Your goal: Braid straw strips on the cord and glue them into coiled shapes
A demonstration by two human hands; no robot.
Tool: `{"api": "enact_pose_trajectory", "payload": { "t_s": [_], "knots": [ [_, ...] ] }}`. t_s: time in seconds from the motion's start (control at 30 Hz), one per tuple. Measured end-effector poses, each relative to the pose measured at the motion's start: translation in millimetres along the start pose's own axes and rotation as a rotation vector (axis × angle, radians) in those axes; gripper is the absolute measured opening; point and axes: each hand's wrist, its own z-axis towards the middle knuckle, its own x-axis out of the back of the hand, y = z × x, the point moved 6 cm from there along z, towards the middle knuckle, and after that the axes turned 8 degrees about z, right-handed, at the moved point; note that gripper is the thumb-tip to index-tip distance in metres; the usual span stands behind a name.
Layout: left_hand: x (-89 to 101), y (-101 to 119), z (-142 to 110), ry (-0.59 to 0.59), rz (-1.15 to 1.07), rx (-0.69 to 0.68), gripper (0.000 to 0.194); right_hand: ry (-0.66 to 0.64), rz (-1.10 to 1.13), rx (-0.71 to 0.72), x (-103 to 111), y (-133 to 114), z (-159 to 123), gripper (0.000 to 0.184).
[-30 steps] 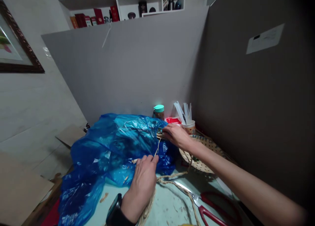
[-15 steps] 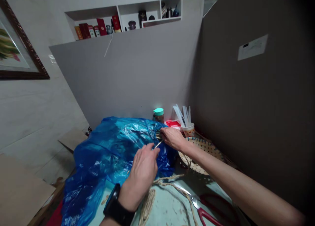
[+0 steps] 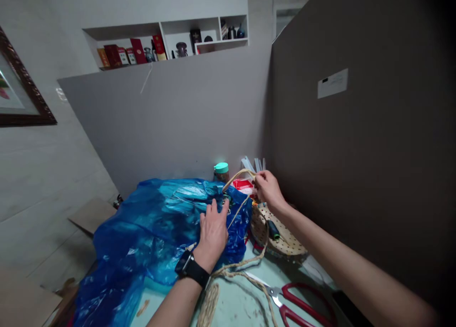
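A crumpled blue plastic bag covers the left and middle of the pale green table. My left hand, wearing a black watch, rests on the bag's right part with its fingers spread. Up and to the right, my right hand pinches a pale straw-like strand that arches out of the bag's opening. A thinner length runs from below that hand to the left fingers. Twisted straw cord trails over the table below. What lies inside the bag is mostly hidden.
Red-handled scissors lie open at front right. A round woven basket holds a dark-handled tool. Behind are a jar with a turquoise lid and a red-and-white packet. Grey panels rise beyond.
My right hand has moved up and right, drawing the strand out into an arc. My left hand's fingers have opened from a pinch and spread on the bag. The view has shifted slightly.
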Motion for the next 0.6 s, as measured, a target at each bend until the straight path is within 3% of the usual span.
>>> {"api": "enact_pose_trajectory", "payload": {
  "t_s": [0.17, 0.33, 0.43, 0.6],
  "knots": [
    [-12.6, 11.5, -8.7, -0.026, 0.02, -0.052, 0.039, 0.153, 0.329, -0.07, 38.2, -17.4, 2.0, 0.034],
    [-7.7, 7.8, -5.8, -0.059, -0.155, -0.058, 0.037, 0.053, 0.538, -0.075, 49.5, -53.9, -41.1, 0.032],
    [9.1, -0.2, -4.0, -0.08, -0.377, -0.038, 0.036, -0.037, 0.591, -0.059, 48.8, -70.9, -76.5, 0.027],
    [60.2, 2.4, -20.1, -0.066, -0.914, 0.005, 0.034, -0.217, 0.579, -0.015, 36.7, -85.6, -122.8, 0.016]
  ]
}}
